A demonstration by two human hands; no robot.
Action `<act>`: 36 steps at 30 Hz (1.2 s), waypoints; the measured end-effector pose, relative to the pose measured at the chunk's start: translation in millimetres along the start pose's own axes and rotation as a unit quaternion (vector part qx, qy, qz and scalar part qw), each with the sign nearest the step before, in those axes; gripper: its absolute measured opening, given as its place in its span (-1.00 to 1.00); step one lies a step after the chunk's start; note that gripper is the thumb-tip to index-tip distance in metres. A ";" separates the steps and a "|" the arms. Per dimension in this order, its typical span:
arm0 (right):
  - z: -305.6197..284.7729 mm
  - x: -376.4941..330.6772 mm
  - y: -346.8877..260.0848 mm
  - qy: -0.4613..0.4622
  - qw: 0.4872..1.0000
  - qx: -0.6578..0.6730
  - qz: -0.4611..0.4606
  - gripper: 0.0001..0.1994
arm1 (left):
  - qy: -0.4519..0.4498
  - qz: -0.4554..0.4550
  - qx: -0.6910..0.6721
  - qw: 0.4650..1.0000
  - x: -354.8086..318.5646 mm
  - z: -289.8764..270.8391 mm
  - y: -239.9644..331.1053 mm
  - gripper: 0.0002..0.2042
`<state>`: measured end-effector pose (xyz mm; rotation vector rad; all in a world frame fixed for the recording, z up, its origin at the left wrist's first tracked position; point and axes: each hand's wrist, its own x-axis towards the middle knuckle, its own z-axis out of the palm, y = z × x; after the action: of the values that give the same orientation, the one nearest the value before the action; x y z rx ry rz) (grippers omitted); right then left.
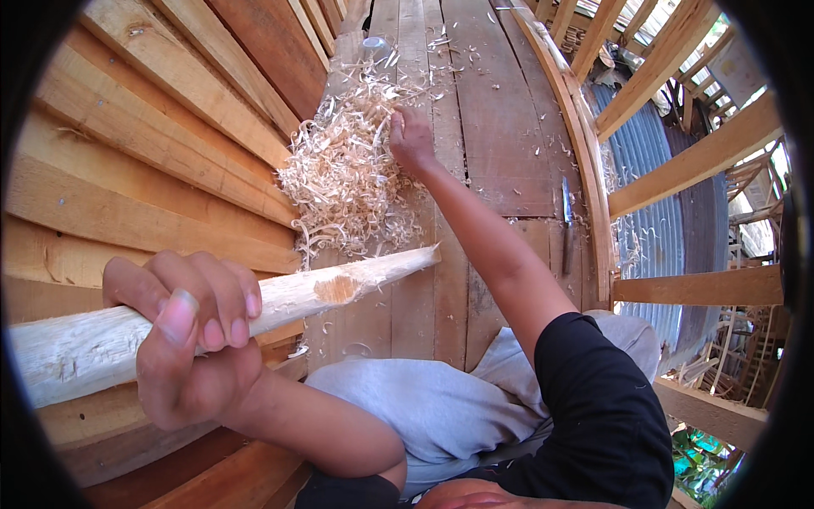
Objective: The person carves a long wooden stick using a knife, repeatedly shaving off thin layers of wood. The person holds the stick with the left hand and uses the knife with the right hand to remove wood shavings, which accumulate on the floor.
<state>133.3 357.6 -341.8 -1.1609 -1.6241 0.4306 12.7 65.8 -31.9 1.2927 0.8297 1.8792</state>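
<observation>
My left hand [199,335] is wrapped around a pale, peeled wooden pole [292,301]. The pole slants across the left side, its tapered end over the floorboards, with a darker cut patch near that end. Farther off, my right hand [413,142] is at the right edge of a heap of curled wood shavings [343,174]. Its fingers are curled in; whether shavings are inside them is hidden. To the right of my right forearm, a knife [567,225] with a dark handle lies on the floor, apart from both hands.
Plank walling [153,127] runs along the left. A small clear container [375,48] stands beyond the shavings on the plank floor [500,110]. Wooden railing bars [695,163] line the right edge, with corrugated metal sheets [649,187] outside. Loose shavings are scattered over the boards.
</observation>
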 end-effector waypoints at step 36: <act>-255.1 17.0 7.0 -0.239 0.899 -0.309 0.199 -0.67 | 0.034 -0.008 -0.049 0.998 -3.1 -5.6 -2.9 -0.85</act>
<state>362.1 308.2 -238.6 -2.0120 -2.0241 0.5016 8.7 64.2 -37.5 1.1645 0.7700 1.9361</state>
